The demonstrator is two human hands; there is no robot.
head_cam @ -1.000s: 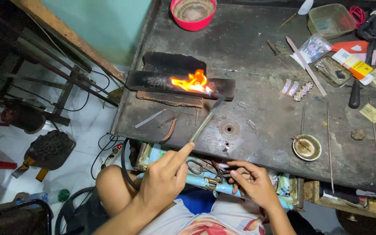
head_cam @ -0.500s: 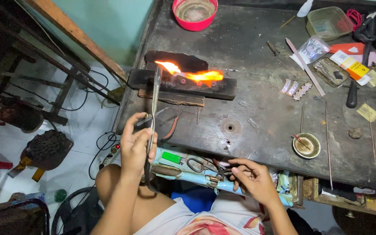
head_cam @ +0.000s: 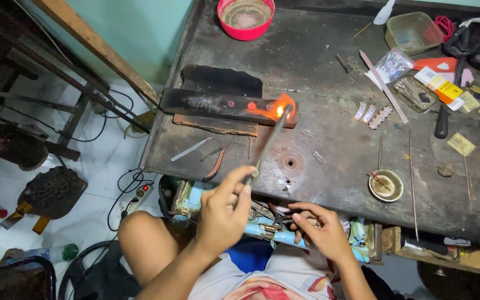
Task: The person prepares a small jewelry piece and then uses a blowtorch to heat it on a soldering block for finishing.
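— On bench [head_cam: 329, 139]: block [head_cam: 218, 105] at left, bowl [head_cam: 246, 16] behind, small dish [head_cam: 385, 185] to right?
— Yes. Torch [head_cam: 268, 144] tip over block's right end; drawer [head_cam: 284, 230] below front edge.

torch [head_cam: 268, 145]: dull metal | block [head_cam: 223, 106]: charred, rough, perhaps wood | bench [head_cam: 329, 150]: scuffed matt metal | bowl [head_cam: 245, 16]: glossy plastic

A red bowl [head_cam: 246, 16] is seen at the top centre of the frame. A clear plastic tub [head_cam: 413, 32] is set at upper right. A small round dish [head_cam: 385, 185] is placed at lower right, on the dark workbench [head_cam: 329, 66].
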